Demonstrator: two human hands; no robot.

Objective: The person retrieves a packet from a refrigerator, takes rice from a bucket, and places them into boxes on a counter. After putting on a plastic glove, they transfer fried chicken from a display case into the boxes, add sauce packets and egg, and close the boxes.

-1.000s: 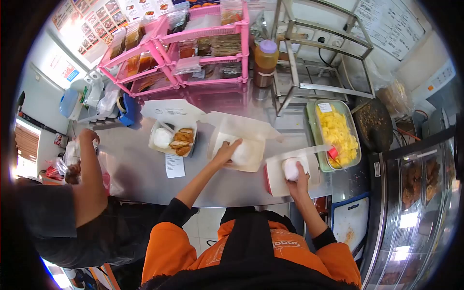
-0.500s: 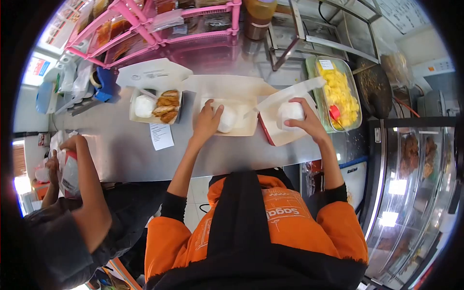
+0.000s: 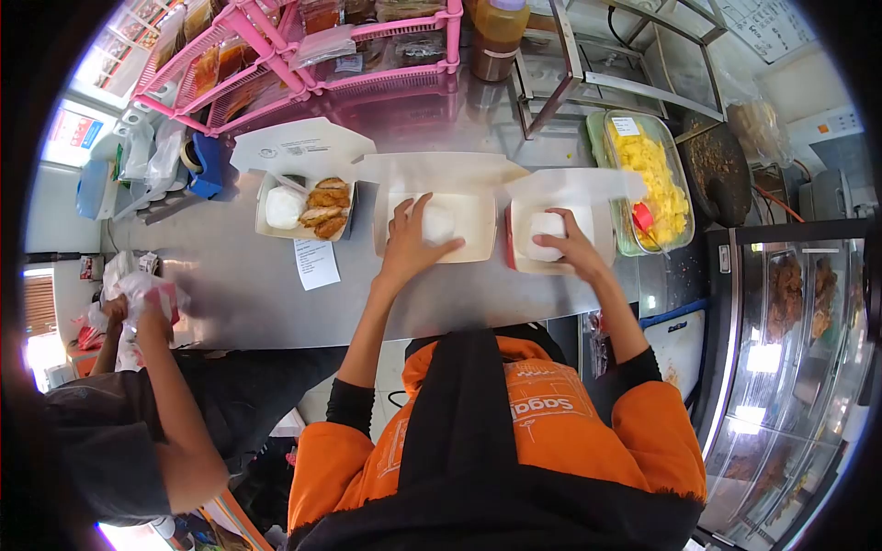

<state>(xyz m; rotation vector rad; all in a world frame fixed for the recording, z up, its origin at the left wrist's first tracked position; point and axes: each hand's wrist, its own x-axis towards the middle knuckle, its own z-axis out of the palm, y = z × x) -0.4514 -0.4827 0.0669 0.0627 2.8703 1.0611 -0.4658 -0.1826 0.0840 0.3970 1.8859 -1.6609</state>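
Against the earlier frame, the white wrapped rice ball (image 3: 548, 225), then held raised above the right-hand open white paper box (image 3: 562, 241), is now set down inside that box, and the box lid, then tilted forward, is laid back toward the far edge of the counter. The right hand (image 3: 571, 248) is curled over the near side of that ball, fingertips on it. The left hand (image 3: 411, 243), earlier cupped on the second white rice ball (image 3: 439, 223), is now spread flat with fingers apart, pressed on that ball inside the middle open white paper box (image 3: 432, 230). A co-worker's hands (image 3: 138, 298), at the left end of the counter, are now drawn together around a crumpled plastic bag (image 3: 140, 286).

The boxes are carried on a stainless steel counter (image 3: 239, 294). Toward its left, a third open box with fried chicken pieces and rice (image 3: 308, 208) is seen, with a printed paper slip (image 3: 315, 264) at its near side. At the right end stands a clear tub of yellow food (image 3: 648, 179). A pink plastic rack (image 3: 303, 55) lines the far edge, a glass display case (image 3: 790, 303) the right side
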